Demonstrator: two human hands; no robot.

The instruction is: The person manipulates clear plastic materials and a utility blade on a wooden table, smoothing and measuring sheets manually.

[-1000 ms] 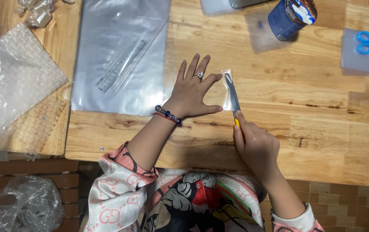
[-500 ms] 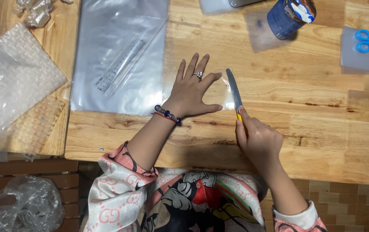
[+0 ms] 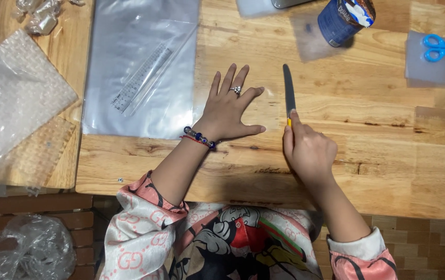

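Right hand (image 3: 309, 150), fist clamped on knife (image 3: 288, 91), sits slightly farther right of left hand (image 3: 230, 111), fingers splayed flat.

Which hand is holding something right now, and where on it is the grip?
The right hand grips the knife by its yellow handle end. The left hand holds nothing; it lies flat on the table.

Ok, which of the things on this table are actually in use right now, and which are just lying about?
In use:
left hand, pressed flat on the clear sheet
right hand, gripping the knife

Lying about:
scissors
blue cup
grey bag with ruler
bubble wrap
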